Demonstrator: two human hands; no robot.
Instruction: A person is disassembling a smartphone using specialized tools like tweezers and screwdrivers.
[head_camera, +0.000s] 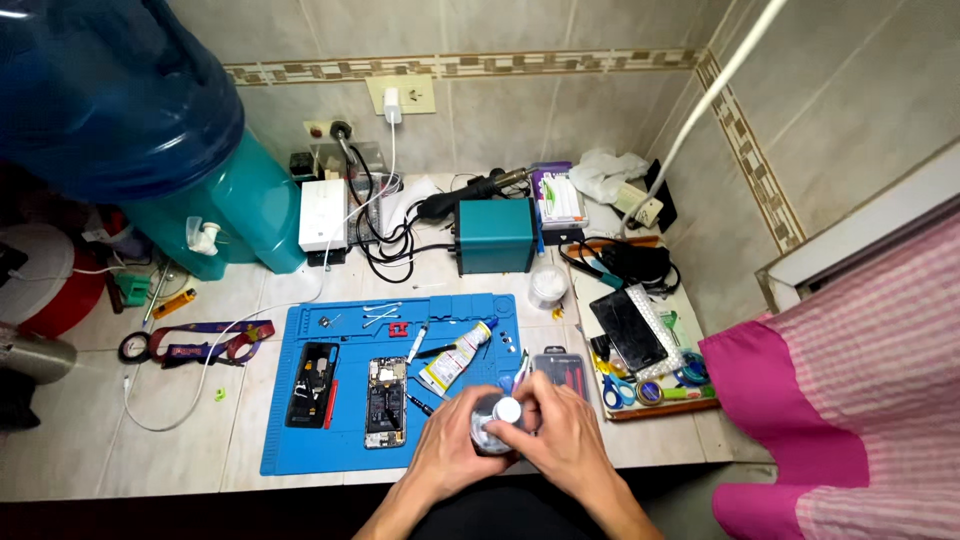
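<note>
A: Both hands together at the near edge of the blue mat (300, 440), clamped on a small bottle (497, 425)?

B: Yes. Left hand (452, 450) wrapped round the bottle's body from the left, right hand (560, 440) closed over it from the right, fingertips (528, 408) at the white cap (508, 409). Hard to tell whether clear or grey, mostly hidden by fingers.

A: On the mat itself?

B: Opened phone (385, 402) with bare circuit board near the mat's middle, just left of the hands. Black back cover (313, 385) further left. Glue tube (455, 357) lying tilted above the hands, pen (416, 343) beside it. Small red part (398, 329) and a few cotton swabs (380, 315) towards the mat's far edge.

A: Off the mat?

B: Teal station (495, 236) just beyond the far edge, black cables (385, 250) tangled to its left. White tub (548, 285) off the mat's far right corner. Tool case (565, 365) touching the right edge. Wooden tray (660, 405) further right, dark phone (628, 330) and scissors (612, 392) on it. Water jug (110, 90) well left of the far edge, lanyard (205, 342) beside the left edge. Pink cloth (850, 390) far right of the mat.
</note>
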